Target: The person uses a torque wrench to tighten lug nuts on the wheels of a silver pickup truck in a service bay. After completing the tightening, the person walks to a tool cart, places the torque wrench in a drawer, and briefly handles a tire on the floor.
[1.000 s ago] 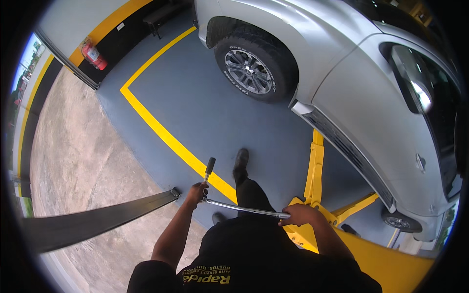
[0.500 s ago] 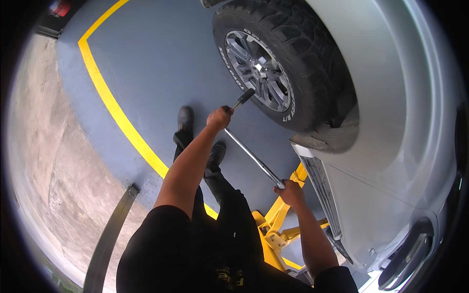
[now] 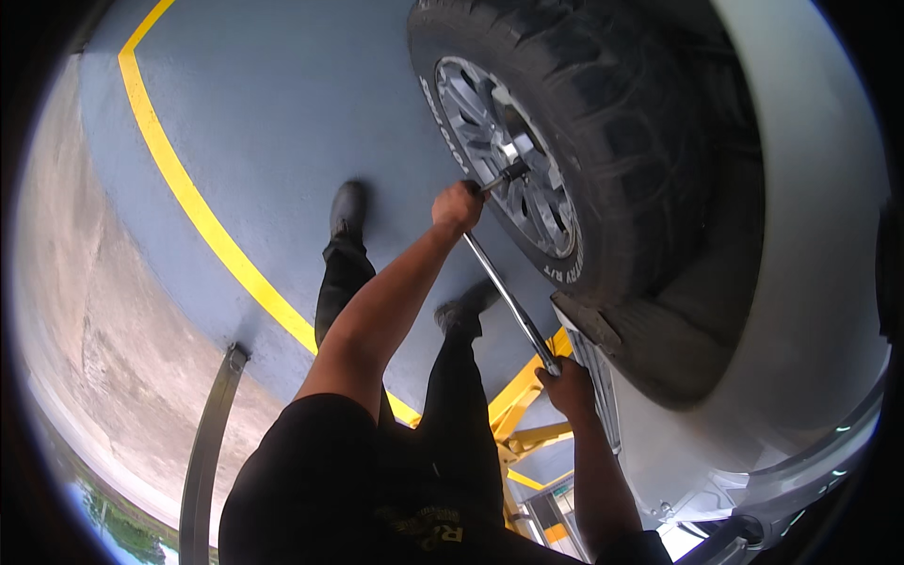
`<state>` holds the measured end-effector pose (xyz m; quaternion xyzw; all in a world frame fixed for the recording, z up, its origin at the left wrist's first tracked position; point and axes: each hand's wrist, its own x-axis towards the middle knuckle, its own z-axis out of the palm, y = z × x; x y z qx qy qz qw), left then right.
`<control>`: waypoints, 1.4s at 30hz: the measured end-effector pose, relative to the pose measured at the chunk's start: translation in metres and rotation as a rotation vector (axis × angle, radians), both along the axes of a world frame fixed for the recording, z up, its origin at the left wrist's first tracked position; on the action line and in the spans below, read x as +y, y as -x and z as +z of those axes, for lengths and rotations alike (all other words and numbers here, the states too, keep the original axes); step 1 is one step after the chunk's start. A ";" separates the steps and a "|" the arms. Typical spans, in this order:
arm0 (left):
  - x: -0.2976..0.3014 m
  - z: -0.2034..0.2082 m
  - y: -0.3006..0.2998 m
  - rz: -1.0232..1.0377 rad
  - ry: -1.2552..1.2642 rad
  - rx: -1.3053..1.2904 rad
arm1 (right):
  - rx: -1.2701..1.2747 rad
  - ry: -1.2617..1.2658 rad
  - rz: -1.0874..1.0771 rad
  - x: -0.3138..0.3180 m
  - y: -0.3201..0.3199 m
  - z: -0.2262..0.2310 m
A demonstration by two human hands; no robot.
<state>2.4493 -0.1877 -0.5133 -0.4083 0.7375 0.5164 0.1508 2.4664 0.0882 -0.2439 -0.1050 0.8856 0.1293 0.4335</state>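
My left hand [image 3: 458, 205] grips the head end of a long chrome breaker bar [image 3: 507, 298], right beside the wheel. The bar's dark socket [image 3: 508, 174] reaches onto the hub of the silver alloy rim [image 3: 504, 160]. My right hand [image 3: 570, 388] holds the bar's lower handle end, close to the sill of the silver vehicle [image 3: 810, 311]. The black tyre [image 3: 603, 122] fills the upper middle of the view, off the floor. Both arms are bare below black sleeves.
My legs in black trousers and boots [image 3: 347, 207] stand on the blue-grey floor [image 3: 282, 122]. A yellow painted line [image 3: 202, 217] curves across it. A yellow lift arm [image 3: 523, 395] lies under the vehicle. A grey metal strip [image 3: 209, 443] borders bare concrete on the left.
I have stepped in closer to the wheel. The bar's socket end has moved from just short of the rim onto the hub; both hands kept their grip.
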 end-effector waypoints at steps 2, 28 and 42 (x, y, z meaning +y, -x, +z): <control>0.000 -0.003 -0.006 -0.002 -0.104 -0.056 | -0.013 0.017 -0.018 0.016 0.000 -0.021; -0.034 -0.027 -0.026 -0.172 -0.378 0.044 | -0.020 0.051 0.050 0.006 -0.051 -0.041; 0.033 -0.053 -0.001 0.019 -0.212 -0.124 | -0.036 -0.043 0.011 0.011 -0.012 -0.033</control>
